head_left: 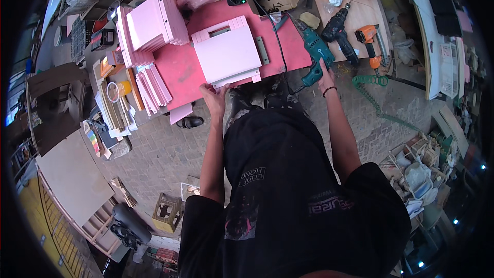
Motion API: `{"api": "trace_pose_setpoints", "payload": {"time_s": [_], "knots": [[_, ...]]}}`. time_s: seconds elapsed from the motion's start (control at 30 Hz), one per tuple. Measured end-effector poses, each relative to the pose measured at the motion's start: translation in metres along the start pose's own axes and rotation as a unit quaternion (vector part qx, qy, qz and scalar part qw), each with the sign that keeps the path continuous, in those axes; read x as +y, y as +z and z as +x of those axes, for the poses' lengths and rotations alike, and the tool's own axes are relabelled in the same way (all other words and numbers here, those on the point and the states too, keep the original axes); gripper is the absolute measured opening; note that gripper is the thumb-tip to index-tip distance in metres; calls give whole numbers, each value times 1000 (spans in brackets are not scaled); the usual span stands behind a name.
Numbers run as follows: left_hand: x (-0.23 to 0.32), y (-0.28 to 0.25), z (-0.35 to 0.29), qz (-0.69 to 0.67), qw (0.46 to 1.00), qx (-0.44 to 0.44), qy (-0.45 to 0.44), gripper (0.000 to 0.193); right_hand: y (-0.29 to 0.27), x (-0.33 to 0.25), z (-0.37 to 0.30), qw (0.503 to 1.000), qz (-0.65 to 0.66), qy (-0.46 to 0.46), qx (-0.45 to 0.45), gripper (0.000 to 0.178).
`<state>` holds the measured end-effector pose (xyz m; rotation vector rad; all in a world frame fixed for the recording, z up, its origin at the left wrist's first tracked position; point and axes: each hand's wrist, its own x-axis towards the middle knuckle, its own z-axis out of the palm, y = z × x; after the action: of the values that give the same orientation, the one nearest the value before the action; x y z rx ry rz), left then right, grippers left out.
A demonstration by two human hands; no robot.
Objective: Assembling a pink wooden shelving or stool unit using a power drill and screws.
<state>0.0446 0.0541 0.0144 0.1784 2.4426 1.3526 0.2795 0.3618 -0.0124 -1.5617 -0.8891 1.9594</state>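
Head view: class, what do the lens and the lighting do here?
Head view: straight edges bend toward the dark rim; head view: small lights at the lower right show as bright spots; head view: the pink panel and teal power tool look reasonably sharp.

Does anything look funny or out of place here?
Yes: one black sandal lies alone on the paved floor, with no partner showing beside it. At the right, a jumbled heap of scraps looks messy. The pink panel by the left hand shows no clear damage.
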Motion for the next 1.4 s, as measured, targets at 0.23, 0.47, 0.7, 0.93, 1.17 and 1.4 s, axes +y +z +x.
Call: {"api": "trace_pose_setpoints", "payload": {"time_s": [0.23, 0.47, 0.7, 0.93, 1.17, 1.4], "knots": [[-25, 3, 12, -86, 993, 0, -77, 62, 3, -13, 6, 999, 20, 6, -48, 49], [-30, 2, 34, -84, 956, -87, -267, 39, -2, -30, -21, 993, 60, 22, -97, 39], [-15, 5, 34, -139, 925, -78, -346, 71, -28, -43, -106, 991, 20, -108, -74, 40], [5, -1, 34, -146, 910, -116, -371, 70, -8, -104, -232, 984, -63, -84, -141, 53], [3, -2, 36, -151, 912, -148, -351, 71, 46, -74, -250, 977, -128, -27, -166, 58], [-24, 8, 37, -89, 934, -115, -326, 72, 73, -61, -251, 953, -224, -61, -197, 58]]}}
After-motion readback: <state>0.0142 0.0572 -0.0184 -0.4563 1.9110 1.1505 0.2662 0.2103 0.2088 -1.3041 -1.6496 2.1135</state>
